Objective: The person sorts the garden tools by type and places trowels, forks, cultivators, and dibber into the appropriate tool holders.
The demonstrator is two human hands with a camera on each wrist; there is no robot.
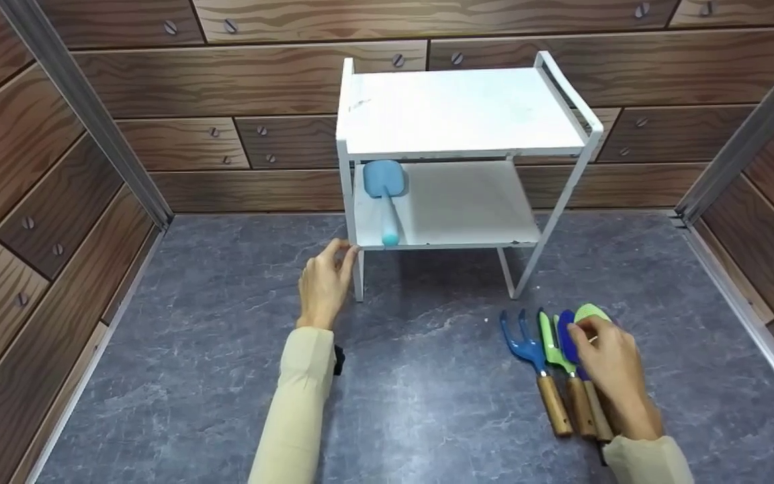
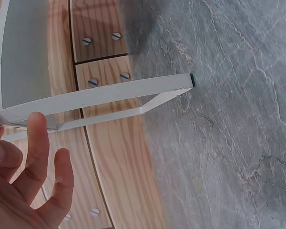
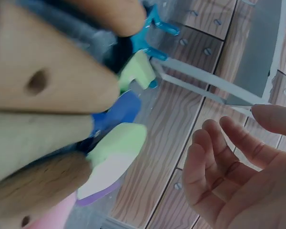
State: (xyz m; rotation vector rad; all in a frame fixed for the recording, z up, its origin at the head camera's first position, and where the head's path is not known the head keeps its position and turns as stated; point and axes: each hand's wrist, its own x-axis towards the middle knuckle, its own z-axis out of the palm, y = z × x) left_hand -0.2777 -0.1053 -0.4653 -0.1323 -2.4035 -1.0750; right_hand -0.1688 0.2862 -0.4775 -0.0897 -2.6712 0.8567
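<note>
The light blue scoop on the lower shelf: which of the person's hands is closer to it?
The left hand. It touches the front left corner of the white rack, just beside the light blue scoop. The right hand rests on the garden tools on the floor, farther away.

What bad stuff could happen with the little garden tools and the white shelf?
The garden tools lie packed side by side, so the right hand reaching over them may knock the others askew when lifting one. The light blue shovel has its handle tip at the lower shelf's front edge, so a bump might roll it off. The left hand touches only the white rack's corner, so the rack might slide.
</note>
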